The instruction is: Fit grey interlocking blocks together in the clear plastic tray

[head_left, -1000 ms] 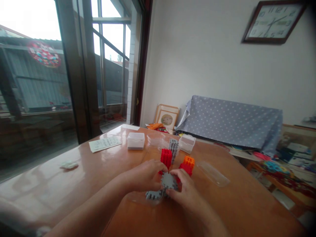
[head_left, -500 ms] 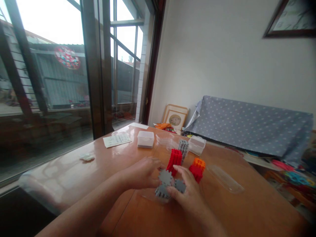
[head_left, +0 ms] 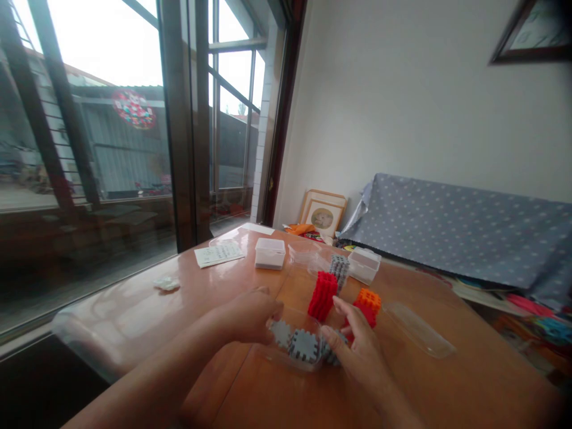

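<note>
Both hands met at the grey tiles in a clear tray. My left fingers curled shut on one tile, steadying it; my right fingers pinched another to fit alongside.

Bare tabletop open at near right, red block stack, orange block, clear lid crowding beyond hands

A home living room: covered sofa, framed picture, wooden table.

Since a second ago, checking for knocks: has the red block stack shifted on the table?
No. The red block stack sits just before the grey block stack, as earlier; only the camera turned.
</note>
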